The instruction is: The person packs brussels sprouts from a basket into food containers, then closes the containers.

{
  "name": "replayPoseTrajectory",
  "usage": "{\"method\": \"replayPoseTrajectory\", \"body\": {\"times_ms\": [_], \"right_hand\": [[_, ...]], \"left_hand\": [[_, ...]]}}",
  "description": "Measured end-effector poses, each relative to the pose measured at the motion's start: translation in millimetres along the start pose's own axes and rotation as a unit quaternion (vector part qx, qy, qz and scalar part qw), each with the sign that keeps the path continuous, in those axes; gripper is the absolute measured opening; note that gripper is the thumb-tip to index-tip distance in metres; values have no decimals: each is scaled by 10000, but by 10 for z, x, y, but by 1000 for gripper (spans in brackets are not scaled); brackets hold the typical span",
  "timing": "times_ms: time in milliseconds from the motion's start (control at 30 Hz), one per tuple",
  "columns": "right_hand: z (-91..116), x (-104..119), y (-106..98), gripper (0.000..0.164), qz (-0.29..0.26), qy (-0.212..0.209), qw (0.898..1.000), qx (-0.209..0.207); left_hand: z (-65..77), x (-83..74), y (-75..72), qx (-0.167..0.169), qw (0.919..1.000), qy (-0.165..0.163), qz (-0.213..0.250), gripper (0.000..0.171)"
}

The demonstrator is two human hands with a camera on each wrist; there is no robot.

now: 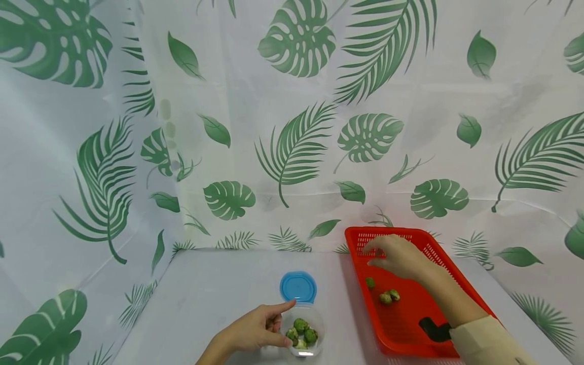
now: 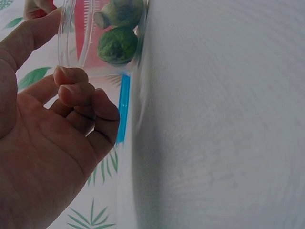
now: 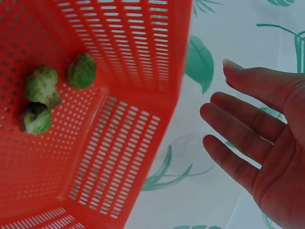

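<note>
A small clear plastic container (image 1: pixel 322 324) with a blue flip lid (image 1: pixel 298 287) laid back stands on the white table, several Brussels sprouts (image 1: pixel 301 325) inside it. Around its left side, the thumb and index finger of my left hand (image 1: pixel 258 327) hold it; the left wrist view shows the other fingers curled beside the clear wall (image 2: pixel 66 38). My right hand (image 1: pixel 401 256) is raised over the far part of a red plastic basket (image 1: pixel 412 309), fingers apart and holding nothing. Three Brussels sprouts lie in the basket, a pair (image 3: pixel 40 88) together and a single sprout (image 3: pixel 81 71) nearby.
A black curved object (image 1: pixel 434 329) shows at the right wrist by the beige sleeve (image 1: pixel 488 339). White sheeting with green leaf prints (image 1: pixel 296 147) hangs behind and along both sides of the table (image 1: pixel 201 294).
</note>
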State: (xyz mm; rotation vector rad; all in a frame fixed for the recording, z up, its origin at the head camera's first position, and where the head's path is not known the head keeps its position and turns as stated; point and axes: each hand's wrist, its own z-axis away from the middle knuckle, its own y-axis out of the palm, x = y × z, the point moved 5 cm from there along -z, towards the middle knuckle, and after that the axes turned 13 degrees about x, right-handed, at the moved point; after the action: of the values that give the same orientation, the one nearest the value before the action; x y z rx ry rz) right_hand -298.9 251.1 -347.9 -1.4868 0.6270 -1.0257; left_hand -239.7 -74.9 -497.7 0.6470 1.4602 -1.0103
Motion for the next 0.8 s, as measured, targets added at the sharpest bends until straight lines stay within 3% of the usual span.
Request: {"method": "replayPoseTrajectory", "body": {"times_ms": [800], "right_hand": [[-91,-188,77,34,75,261,9989,372]], "left_hand": [[2,-28,8,30,10000,-9,-22,80]]}}
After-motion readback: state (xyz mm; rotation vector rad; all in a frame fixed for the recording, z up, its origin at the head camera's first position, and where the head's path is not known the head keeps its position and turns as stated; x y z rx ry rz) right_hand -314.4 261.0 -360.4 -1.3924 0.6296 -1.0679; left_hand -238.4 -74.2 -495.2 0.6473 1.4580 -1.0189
